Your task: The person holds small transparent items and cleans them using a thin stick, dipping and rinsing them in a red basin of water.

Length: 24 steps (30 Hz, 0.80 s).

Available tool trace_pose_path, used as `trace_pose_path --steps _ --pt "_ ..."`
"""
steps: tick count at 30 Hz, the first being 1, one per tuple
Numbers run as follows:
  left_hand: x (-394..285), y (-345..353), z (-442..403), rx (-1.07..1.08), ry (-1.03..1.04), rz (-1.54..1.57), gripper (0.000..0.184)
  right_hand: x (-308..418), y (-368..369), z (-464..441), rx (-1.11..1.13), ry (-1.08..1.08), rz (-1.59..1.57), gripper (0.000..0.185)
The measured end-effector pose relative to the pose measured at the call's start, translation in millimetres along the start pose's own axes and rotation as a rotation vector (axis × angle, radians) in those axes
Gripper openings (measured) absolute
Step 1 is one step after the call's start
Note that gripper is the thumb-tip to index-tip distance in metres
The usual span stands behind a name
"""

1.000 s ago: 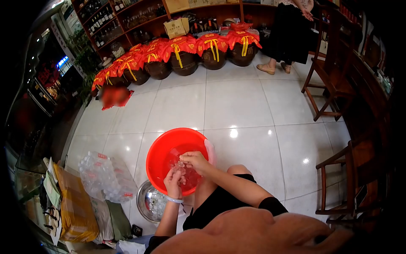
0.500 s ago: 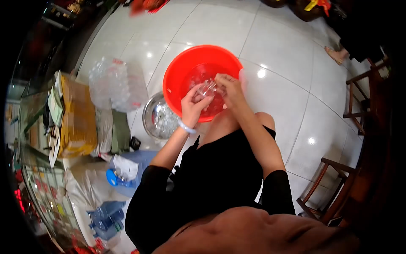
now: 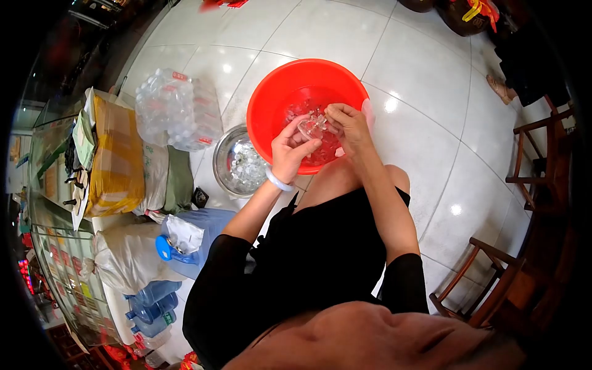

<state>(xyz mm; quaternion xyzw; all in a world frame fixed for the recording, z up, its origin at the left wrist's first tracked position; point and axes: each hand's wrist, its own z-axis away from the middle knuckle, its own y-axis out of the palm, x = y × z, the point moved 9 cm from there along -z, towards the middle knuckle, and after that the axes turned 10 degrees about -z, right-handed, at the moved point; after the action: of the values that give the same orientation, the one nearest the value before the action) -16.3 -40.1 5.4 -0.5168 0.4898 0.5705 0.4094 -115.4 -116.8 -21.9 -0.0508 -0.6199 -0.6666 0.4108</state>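
A small clear glass piece is between my two hands, above a red basin with water and more clear pieces in it. My left hand grips the piece from the left, thumb and fingers around it. On its other side my right hand pinches the piece with bent fingers. Something pale pink hangs over the basin's right rim. Left of the basin, a steel bowl on the floor holds several clear glass pieces.
Wrapped plastic bottles, a yellow-taped box, a blue water jug and sacks stand at the left. Wooden chairs are at the right. Another person's foot shows at the upper right.
The view has tilted down, and the row of jars has mostly left it. The clear piece has turned between my hands, which stay over the basin.
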Motion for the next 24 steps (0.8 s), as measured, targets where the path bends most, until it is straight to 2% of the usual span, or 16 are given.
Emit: trace_pose_path --steps 9,12,15,22,24 --pt "-6 -14 2 -0.084 0.006 0.015 0.047 12 5 5 0.075 -0.051 0.318 0.009" --pt "-5 -14 4 -0.052 -0.034 0.041 0.047 12 7 5 0.084 -0.066 0.386 0.009" --pt "-4 -9 5 0.07 -0.025 0.041 0.05 2 7 4 0.139 -0.002 0.3 0.009" --pt "-11 -6 5 0.031 0.008 0.01 0.053 -9 6 4 0.129 0.062 0.151 0.009" --pt "-11 -9 3 -0.017 0.08 0.003 0.054 -16 -2 4 0.029 0.101 0.045 0.007"
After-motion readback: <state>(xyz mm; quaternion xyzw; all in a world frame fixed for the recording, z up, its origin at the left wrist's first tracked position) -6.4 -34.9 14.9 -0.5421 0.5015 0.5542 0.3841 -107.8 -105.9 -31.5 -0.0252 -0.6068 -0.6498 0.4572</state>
